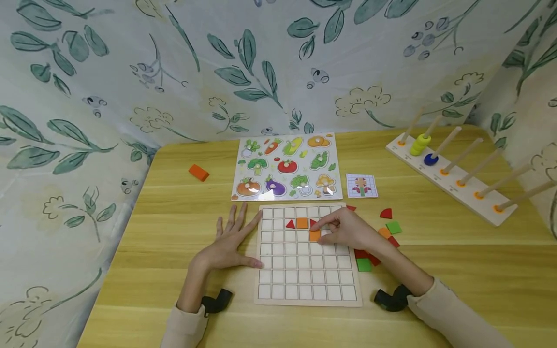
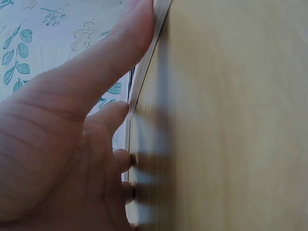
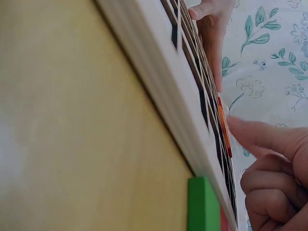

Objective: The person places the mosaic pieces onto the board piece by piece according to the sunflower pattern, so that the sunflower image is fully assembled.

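Note:
A wooden grid board (image 1: 308, 298) lies on the table with its square cells facing up. In its upper rows are a red triangle (image 1: 290, 224), an orange square tile (image 1: 302, 223) and another red piece (image 1: 313, 223), partly covered by my right hand. My right hand (image 1: 348, 227) reaches over the board, thumb and index finger at two sides of a second orange square tile (image 1: 315, 236), pinching it at the board's surface. Its other fingers are curled in the right wrist view. My left hand (image 1: 224, 244) lies spread, thumb (image 2: 120, 48) and index finger touching the board's left edge.
Right of the board lie loose red, green (image 1: 393, 227) and orange pieces, some under my right forearm. A pattern card (image 1: 361, 186) and a vegetable puzzle (image 1: 287, 180) lie behind it. A peg stand (image 1: 452, 186) with rings is at far right, an orange block (image 1: 198, 172) at far left.

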### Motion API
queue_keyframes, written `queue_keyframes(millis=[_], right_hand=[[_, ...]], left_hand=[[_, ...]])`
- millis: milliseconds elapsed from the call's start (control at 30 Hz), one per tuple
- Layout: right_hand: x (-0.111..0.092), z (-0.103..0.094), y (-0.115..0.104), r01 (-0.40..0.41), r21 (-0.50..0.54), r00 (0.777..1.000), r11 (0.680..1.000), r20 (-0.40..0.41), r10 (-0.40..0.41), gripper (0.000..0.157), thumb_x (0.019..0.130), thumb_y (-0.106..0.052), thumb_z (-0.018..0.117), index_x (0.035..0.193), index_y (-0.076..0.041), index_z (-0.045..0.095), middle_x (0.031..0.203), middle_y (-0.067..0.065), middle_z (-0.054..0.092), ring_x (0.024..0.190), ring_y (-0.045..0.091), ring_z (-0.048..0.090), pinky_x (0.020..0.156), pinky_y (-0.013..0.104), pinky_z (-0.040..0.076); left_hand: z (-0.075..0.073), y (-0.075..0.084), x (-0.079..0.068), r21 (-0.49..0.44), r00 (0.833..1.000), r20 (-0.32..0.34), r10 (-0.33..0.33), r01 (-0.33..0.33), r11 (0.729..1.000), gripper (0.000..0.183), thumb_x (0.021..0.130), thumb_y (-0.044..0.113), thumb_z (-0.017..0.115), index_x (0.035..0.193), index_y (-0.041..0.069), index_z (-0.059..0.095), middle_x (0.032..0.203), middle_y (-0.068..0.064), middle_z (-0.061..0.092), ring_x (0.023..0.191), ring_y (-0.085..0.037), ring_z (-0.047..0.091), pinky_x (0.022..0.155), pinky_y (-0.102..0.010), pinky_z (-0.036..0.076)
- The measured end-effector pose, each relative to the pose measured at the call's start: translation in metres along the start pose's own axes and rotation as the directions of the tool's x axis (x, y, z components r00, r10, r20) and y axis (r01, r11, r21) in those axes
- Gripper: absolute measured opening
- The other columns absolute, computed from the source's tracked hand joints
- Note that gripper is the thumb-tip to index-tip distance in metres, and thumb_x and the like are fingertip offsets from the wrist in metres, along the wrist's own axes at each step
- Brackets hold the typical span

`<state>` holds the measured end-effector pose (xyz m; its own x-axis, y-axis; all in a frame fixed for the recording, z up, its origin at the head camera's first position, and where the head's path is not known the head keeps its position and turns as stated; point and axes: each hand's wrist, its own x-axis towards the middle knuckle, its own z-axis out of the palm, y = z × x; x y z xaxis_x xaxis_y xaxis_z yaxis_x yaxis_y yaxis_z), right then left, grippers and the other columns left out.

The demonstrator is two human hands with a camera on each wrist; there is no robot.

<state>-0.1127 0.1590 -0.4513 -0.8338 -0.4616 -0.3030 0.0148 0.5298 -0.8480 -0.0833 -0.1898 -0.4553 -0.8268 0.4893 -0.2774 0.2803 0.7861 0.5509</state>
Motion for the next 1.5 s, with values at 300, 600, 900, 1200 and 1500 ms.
queue_keyframes(millis=[300, 600, 900, 1200, 1500], right_hand=[[-0.011, -0.025, 0.004, 0.015, -0.005, 0.999, 1.000, -0.039, -0.015, 0.025, 0.088, -0.018, 0.083, 0.113, -0.014, 0.081, 0.061, -0.002, 0.033, 0.057, 0.014, 0.034, 0.053, 0.024, 0.025], [-0.026, -0.059, 0.019, -0.074, -0.038, 0.991, 0.997, -0.116, 0.070, 0.026, 0.090, -0.023, 0.081, 0.115, -0.016, 0.080, 0.065, 0.000, 0.037, 0.063, 0.017, 0.041, 0.055, 0.025, 0.030], [-0.041, -0.085, 0.034, -0.076, -0.030, 0.990, 0.997, -0.119, 0.072, 0.034, 0.091, -0.026, 0.081, 0.120, -0.009, 0.077, 0.063, -0.002, 0.033, 0.059, 0.014, 0.037, 0.054, 0.027, 0.031], [-0.046, -0.112, 0.059, -0.109, -0.034, 0.994, 0.993, 0.012, 0.110, 0.038, 0.085, -0.023, 0.085, 0.119, -0.008, 0.077, 0.069, -0.003, 0.040, 0.060, 0.011, 0.037, 0.054, 0.027, 0.030], [-0.046, -0.118, 0.067, -0.164, -0.054, 0.980, 0.985, 0.108, 0.169, 0.036, 0.082, -0.023, 0.088, 0.112, -0.006, 0.078, 0.066, -0.003, 0.039, 0.060, 0.009, 0.037, 0.053, 0.025, 0.029]], left_hand=[[0.000, 0.001, 0.000, 0.007, 1.000, 0.000, 0.004, -0.004, 1.000, 0.123, 0.077, 0.055, 0.087, 0.168, 0.026, 0.010, 0.173, -0.013, -0.022, 0.157, -0.040, -0.029, 0.118, -0.075, -0.019], [0.000, 0.000, 0.000, 0.005, 1.000, -0.001, 0.002, -0.002, 1.000, 0.123, 0.077, 0.055, 0.087, 0.168, 0.026, 0.010, 0.173, -0.014, -0.021, 0.157, -0.042, -0.029, 0.118, -0.075, -0.018], [0.000, -0.001, -0.001, 0.006, 1.000, 0.000, 0.002, -0.002, 1.000, 0.122, 0.077, 0.056, 0.087, 0.168, 0.028, 0.010, 0.173, -0.013, -0.023, 0.157, -0.041, -0.030, 0.118, -0.075, -0.019], [0.001, -0.003, 0.001, 0.008, 1.000, 0.000, 0.002, -0.002, 1.000, 0.123, 0.077, 0.057, 0.086, 0.168, 0.028, 0.009, 0.173, -0.012, -0.023, 0.157, -0.040, -0.030, 0.118, -0.074, -0.019], [0.000, -0.001, 0.000, 0.009, 1.000, 0.003, -0.005, 0.005, 1.000, 0.123, 0.076, 0.057, 0.087, 0.168, 0.028, 0.009, 0.173, -0.012, -0.023, 0.157, -0.040, -0.030, 0.118, -0.074, -0.019]])
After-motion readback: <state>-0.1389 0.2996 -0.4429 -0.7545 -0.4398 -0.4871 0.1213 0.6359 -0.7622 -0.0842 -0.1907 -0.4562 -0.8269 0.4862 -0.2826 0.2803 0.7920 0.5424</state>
